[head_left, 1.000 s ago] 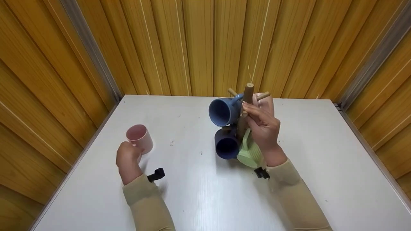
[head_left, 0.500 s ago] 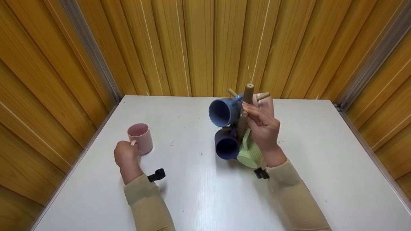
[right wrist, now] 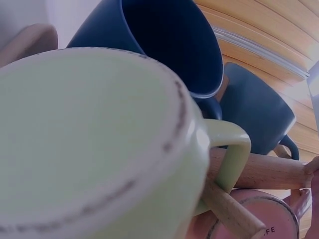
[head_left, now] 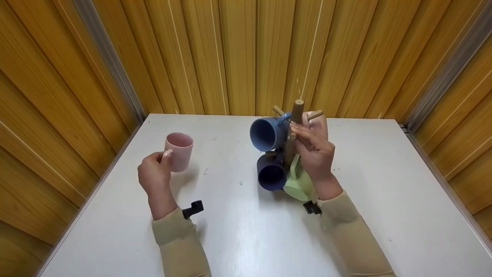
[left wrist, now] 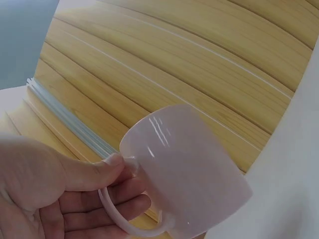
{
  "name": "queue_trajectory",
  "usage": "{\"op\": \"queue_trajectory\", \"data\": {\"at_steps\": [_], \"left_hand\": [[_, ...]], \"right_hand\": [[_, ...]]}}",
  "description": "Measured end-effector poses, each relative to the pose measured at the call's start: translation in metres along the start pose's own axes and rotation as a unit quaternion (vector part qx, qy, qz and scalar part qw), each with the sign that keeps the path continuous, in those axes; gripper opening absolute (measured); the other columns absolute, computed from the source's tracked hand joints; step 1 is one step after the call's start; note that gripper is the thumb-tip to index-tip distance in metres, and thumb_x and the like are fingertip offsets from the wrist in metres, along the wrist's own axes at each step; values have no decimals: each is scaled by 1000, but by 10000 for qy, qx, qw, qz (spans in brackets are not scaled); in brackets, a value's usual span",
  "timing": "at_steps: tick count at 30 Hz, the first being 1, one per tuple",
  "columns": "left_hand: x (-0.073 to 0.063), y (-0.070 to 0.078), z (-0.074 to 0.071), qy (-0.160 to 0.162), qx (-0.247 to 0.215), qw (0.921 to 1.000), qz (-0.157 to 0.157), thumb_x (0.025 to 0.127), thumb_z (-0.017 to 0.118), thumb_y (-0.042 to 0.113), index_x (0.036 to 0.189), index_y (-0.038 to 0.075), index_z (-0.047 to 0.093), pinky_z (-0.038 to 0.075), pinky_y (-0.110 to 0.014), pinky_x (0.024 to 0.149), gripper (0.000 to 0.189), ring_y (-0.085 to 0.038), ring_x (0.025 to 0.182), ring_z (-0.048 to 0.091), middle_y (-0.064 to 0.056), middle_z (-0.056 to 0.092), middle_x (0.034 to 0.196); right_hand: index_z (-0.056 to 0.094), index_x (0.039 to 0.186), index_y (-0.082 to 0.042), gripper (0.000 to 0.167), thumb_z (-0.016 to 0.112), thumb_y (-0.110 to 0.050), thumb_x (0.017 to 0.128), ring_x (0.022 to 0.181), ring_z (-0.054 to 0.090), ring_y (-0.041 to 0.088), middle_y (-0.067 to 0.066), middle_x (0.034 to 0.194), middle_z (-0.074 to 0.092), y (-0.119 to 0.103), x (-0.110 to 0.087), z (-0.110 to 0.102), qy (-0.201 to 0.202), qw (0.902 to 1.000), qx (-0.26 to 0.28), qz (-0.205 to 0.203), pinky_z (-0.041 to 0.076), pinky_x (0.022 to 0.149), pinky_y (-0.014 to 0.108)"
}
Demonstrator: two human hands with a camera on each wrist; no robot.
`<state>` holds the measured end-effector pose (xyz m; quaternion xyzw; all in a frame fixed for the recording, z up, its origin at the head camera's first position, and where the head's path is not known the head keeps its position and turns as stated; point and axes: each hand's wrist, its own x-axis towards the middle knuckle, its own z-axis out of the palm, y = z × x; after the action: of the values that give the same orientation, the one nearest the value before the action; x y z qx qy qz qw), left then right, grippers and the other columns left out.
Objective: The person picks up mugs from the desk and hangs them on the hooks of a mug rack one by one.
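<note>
My left hand [head_left: 155, 173] pinches the handle of a pink mug [head_left: 180, 154], which is lifted off the table with its mouth up. In the left wrist view the thumb presses the top of the pink mug's handle [left wrist: 119, 219] and fingers pass behind it. My right hand [head_left: 317, 154] grips the upper post of a wooden mug tree [head_left: 298, 109]. On the tree hang a light blue mug [head_left: 265, 132], a dark blue mug [head_left: 271, 173], a pale green mug [head_left: 298, 186] and another pink mug [head_left: 319, 123], partly hidden behind the right hand.
The white table [head_left: 238, 223] carries the mug tree right of centre. Wood-patterned panels [head_left: 238, 57] wall in the back and both sides. Two bare pegs, one a wooden peg [head_left: 316, 114], stick out near the tree's top. A black wrist mount [head_left: 192, 209] juts from the left sleeve.
My left hand has taken the pink mug by its handle and raised it off the table, moving up and slightly right. The right hand stays on the mug tree.
</note>
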<state>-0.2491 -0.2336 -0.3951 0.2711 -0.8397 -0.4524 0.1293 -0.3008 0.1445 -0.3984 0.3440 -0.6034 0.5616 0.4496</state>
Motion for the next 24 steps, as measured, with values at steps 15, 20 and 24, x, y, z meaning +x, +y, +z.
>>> {"op": "queue_trajectory", "data": {"at_steps": [15,20,24], "left_hand": [[-71,57,6,-5,-352,9844,1725,94,75,31,118,7,77,61,-47,93,34,-30,99,68,-15,77,111],[-90,67,15,-397,-213,9704,2373,90,80,28,112,7,79,63,-44,86,30,-27,90,68,-13,79,103],[-103,73,26,-774,-87,9490,3056,89,81,27,107,8,81,63,-41,83,26,-23,86,70,-9,80,98]], "right_hand": [[72,116,10,38,66,26,83,123,69,15,26,119,73,-21,-4,0,-153,9983,-466,325,57,97,24],[67,120,10,41,70,21,81,129,64,22,24,125,70,-53,-5,1,-3,9954,-921,-247,56,98,20],[64,130,4,58,86,2,76,132,58,29,21,137,63,-77,-8,1,-1432,9844,-937,-410,49,113,34]]}}
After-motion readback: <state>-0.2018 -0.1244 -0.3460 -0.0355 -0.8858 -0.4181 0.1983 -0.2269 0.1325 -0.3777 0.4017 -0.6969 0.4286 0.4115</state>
